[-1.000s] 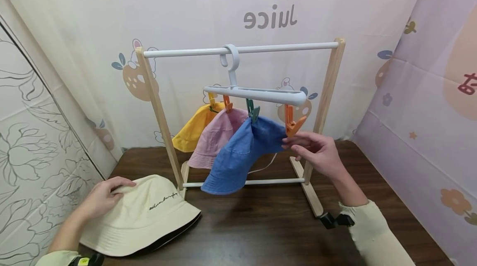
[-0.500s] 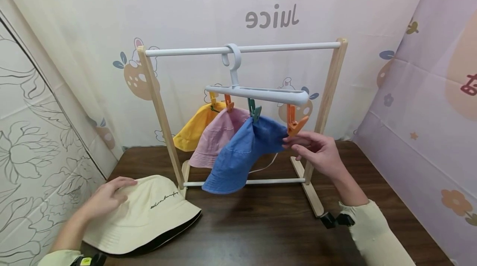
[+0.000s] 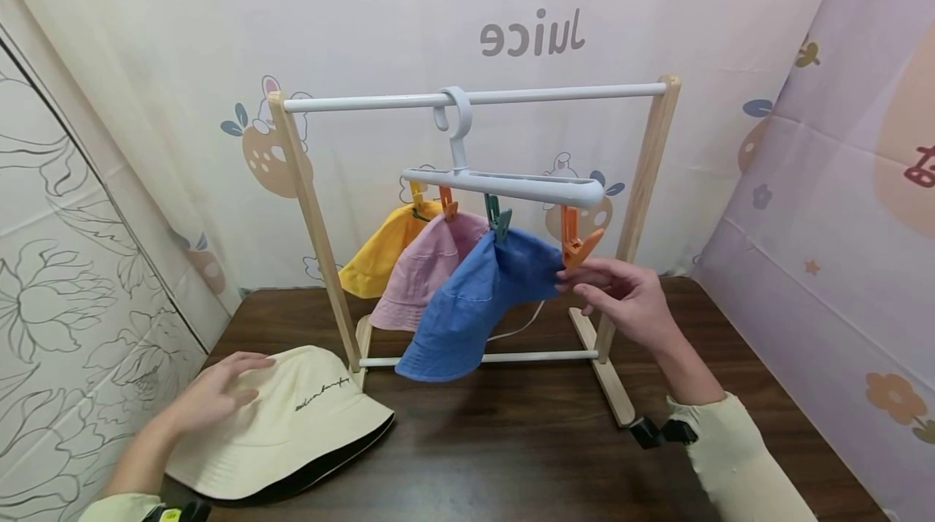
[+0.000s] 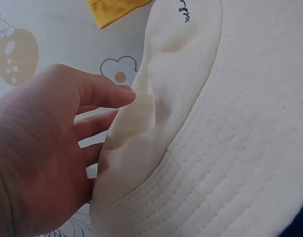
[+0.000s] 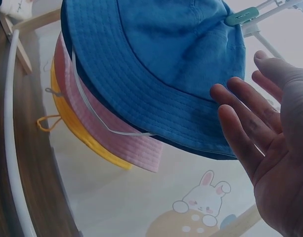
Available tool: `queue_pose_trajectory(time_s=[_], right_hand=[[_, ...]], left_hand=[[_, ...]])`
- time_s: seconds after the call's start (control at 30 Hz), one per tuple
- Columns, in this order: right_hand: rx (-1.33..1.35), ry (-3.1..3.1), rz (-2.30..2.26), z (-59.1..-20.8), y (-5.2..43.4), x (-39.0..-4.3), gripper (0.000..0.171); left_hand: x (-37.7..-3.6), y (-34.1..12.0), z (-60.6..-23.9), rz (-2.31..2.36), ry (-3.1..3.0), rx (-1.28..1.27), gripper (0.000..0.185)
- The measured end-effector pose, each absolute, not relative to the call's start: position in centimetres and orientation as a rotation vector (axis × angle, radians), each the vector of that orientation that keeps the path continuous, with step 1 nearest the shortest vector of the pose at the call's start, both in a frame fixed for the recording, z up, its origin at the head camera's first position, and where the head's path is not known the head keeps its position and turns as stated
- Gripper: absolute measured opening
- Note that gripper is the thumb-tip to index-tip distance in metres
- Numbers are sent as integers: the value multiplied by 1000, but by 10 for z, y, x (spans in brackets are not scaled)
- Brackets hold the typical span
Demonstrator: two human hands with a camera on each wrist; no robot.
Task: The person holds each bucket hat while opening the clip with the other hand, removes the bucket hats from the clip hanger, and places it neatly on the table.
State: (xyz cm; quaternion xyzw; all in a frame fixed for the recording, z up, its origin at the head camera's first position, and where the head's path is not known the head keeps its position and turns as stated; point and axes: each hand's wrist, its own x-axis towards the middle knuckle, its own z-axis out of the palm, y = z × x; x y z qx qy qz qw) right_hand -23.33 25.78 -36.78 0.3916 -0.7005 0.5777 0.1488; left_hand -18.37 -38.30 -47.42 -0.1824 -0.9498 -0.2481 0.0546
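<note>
My left hand [image 3: 219, 396] rests on the crown of a cream bucket hat [image 3: 321, 424] with dark script, lying on the table. Seen from the left wrist, the fingers are loosely bent along the fabric of the hat [image 4: 166, 98]. On the right, my right hand [image 3: 631, 299] has its loosely extended fingertips at the edge of a blue bucket hat [image 3: 460, 311]. A green clip [image 3: 498, 217] holds that hat to a pale hanger [image 3: 504, 183]. Just above my right fingers hangs an orange clip [image 3: 577, 246] that grips nothing.
Pink [image 3: 420, 278] and yellow [image 3: 383, 250] bucket hats hang behind the blue one from orange and yellow clips. The hanger hooks over the white top bar [image 3: 570, 92] of a wooden-legged rack [image 3: 646, 169]. A dark wood table [image 3: 497, 449] lies below; printed curtains surround it.
My left fingers have loosened and shifted slightly across the cream hat, with the thumb spreading apart. The right hand and the hanging hats stay almost still.
</note>
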Motion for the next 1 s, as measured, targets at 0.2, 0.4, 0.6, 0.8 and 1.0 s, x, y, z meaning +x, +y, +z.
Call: queue_pose_trajectory(time_s=[0.2,0.4,0.6,0.8,1.0], right_hand=[[1095,-2040,1644,-366,260,-233,41],[1090,-2038,1632,-363,261,-232,41],[1095,-2011,1645,-358,263,-232,43],[1100,-1995,1642,-354,265,-233,44],[1130,-1952,1660,-350,265,-233,45]], left_hand=[[-184,-380,-472,-705,-2842,-517,41],[-185,-378,-468,-691,-2826,-501,39],[-185,-378,-462,-728,-2770,-538,37],[-185,-378,-454,-709,-2756,-527,37],[-184,-376,-448,-712,-2757,-511,39]])
